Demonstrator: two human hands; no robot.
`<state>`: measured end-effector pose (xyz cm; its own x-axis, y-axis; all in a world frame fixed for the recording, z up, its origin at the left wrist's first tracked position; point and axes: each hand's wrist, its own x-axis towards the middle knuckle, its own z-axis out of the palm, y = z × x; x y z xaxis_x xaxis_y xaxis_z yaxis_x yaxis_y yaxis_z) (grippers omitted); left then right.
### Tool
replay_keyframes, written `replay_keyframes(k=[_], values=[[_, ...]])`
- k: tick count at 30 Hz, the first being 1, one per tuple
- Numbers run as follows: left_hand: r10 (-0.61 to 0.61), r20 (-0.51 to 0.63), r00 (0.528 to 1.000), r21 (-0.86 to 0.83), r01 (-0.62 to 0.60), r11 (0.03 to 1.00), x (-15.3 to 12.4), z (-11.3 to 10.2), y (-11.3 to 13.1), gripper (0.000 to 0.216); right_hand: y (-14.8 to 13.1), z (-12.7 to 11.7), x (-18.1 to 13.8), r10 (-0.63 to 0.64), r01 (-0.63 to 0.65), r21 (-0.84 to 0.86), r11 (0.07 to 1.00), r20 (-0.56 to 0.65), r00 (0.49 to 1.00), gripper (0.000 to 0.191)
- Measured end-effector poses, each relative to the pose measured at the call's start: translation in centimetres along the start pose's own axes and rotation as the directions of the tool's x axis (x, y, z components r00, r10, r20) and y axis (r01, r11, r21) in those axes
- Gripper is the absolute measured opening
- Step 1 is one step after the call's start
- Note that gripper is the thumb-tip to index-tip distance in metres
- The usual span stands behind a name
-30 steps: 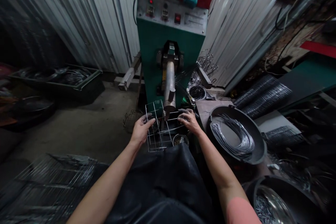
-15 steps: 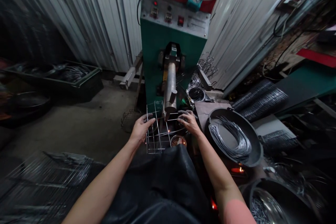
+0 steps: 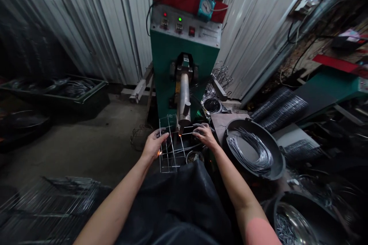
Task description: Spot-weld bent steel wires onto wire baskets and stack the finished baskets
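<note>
My left hand (image 3: 153,146) pinches a wire grid (image 3: 171,142) by its left side, fingers and thumb closed on the thin rods. My right hand (image 3: 204,136) is closed on the right ends of thin cross wires (image 3: 188,133) that run toward the grid. Between the hands, the electrode tip (image 3: 181,129) of a green spot welding machine (image 3: 188,44) meets the wire, with a small orange glow at the contact. Another orange spark shows beside my left wrist. Green and red lamps are lit on the machine's panel. The lower electrode is hard to make out.
At right, a dark pan (image 3: 283,160) holds a coil of wire rings (image 3: 266,157). Below it, a metal bowl (image 3: 300,222) contains short pieces. Blurred wire racks (image 3: 66,199) lie at lower left. A green trough (image 3: 92,93) stands by the corrugated wall. A small bowl (image 3: 188,157) sits beneath the grid.
The panel's green lamp has lit, and an orange glow has appeared at the electrode tip. Earlier scattered sparks at lower right have gone. Both hands keep their grip; the view has shifted slightly.
</note>
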<state>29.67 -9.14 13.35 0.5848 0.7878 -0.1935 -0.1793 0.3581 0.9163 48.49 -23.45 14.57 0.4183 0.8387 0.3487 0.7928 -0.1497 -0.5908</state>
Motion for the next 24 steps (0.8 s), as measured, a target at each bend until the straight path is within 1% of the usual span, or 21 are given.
replay_keyframes(k=[3, 7, 11, 15, 18, 20, 22, 24], values=[[0.024, 0.019, 1.000, 0.017, -0.024, 1.000, 0.2, -0.2, -0.2, 0.058, 0.0, 0.1, -0.1, -0.006, 0.006, 0.008, 1.000, -0.004, 1.000, 0.004], [0.020, 0.042, 0.999, 0.052, -0.023, 0.998, 0.3, -0.5, 0.0, 0.058, 0.2, 0.3, 0.0, -0.013, 0.013, 0.016, 1.000, 0.008, 1.000, 0.006], [0.015, 0.035, 0.999, 0.058, -0.017, 0.998, -0.6, -0.7, 0.1, 0.063, -0.2, 0.4, -0.6, -0.030, 0.029, -0.021, 0.999, -0.008, 1.000, 0.005], [0.030, 0.010, 0.999, 0.078, -0.031, 0.997, -3.7, -2.0, -0.7, 0.065, -2.0, 0.8, -3.2, -0.090, 0.089, -0.071, 0.994, -0.017, 0.996, 0.007], [0.078, -0.024, 0.997, 0.116, -0.075, 0.990, -7.0, -3.7, -1.1, 0.058, -4.5, 1.0, -6.2, -0.166, 0.163, -0.105, 0.981, -0.025, 0.986, 0.009], [0.106, -0.056, 0.993, 0.144, -0.097, 0.985, -9.2, -4.9, -0.7, 0.054, -6.7, 0.7, -8.1, -0.231, 0.223, -0.127, 0.966, -0.051, 0.972, 0.010], [0.119, -0.118, 0.986, 0.174, -0.097, 0.980, -11.2, -6.3, 0.3, 0.052, -8.7, -0.3, -9.6, -0.278, 0.262, -0.127, 0.957, -0.128, 0.952, 0.015], [0.141, -0.174, 0.974, 0.227, -0.100, 0.969, -13.0, -7.8, 1.7, 0.051, -10.1, -1.8, -10.7, -0.263, 0.251, -0.078, 0.965, -0.273, 0.925, 0.025]])
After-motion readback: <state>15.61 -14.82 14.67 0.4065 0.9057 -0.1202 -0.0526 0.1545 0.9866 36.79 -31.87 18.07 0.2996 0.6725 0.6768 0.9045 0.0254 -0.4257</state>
